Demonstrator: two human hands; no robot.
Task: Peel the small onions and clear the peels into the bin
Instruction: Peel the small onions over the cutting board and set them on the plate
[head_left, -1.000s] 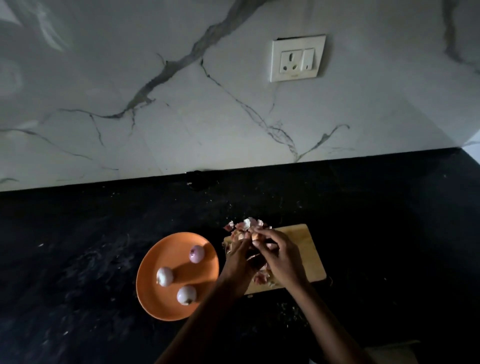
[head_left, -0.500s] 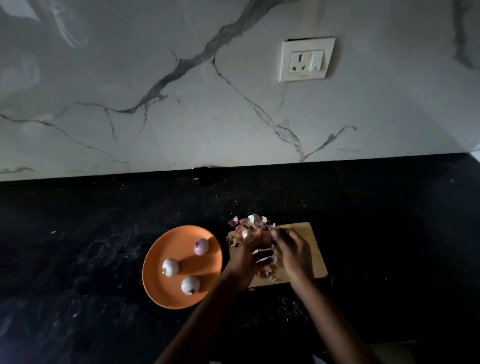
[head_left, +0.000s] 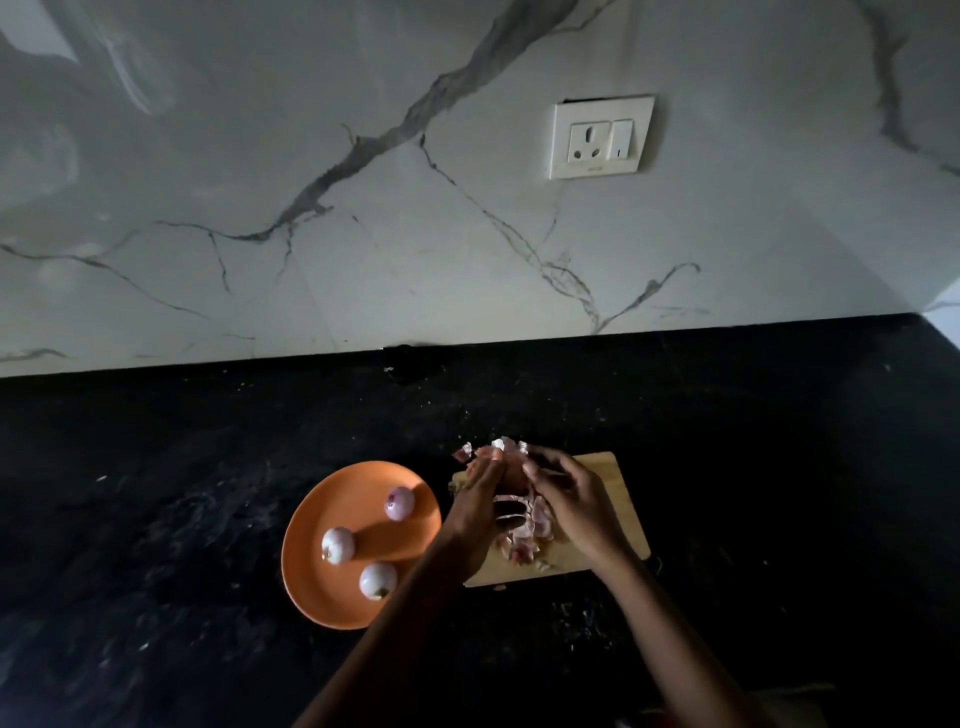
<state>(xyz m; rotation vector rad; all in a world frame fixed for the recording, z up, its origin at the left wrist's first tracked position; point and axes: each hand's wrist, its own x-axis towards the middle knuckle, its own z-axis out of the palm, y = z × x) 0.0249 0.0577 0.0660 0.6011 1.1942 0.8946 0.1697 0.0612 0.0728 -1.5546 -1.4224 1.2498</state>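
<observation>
Both of your hands were down on the pale wooden chopping board (head_left: 618, 499), cupped toward each other with the pile of pinkish papery onion peels (head_left: 522, 530) between them. Your left hand (head_left: 475, 512) had its fingers fairly straight, pressing against the left side of the heap. Your right hand (head_left: 569, 501) was loosely curved around the other side, fingers bent over the top. I honestly couldn't tell if either one had actually closed on any peel yet, the light was too dim.

So the peeling looked done to me, and you were on the scooping-up step. Next move needs both palms squeezing the heap together and lifting it in one go, because those skins are light and flaky and a few scraps would probably slip out underneath. No bin showed anywhere, so you'd have had to carry the load out of view.

Just left of the board, touching or nearly so, sat the round orange plate (head_left: 322, 587) with three peeled small onions (head_left: 378, 580) spread apart on it. Behind everything ran the black stone counter (head_left: 208, 441), then the white marble-look wall (head_left: 311, 156) with its cream socket (head_left: 601, 136).
</observation>
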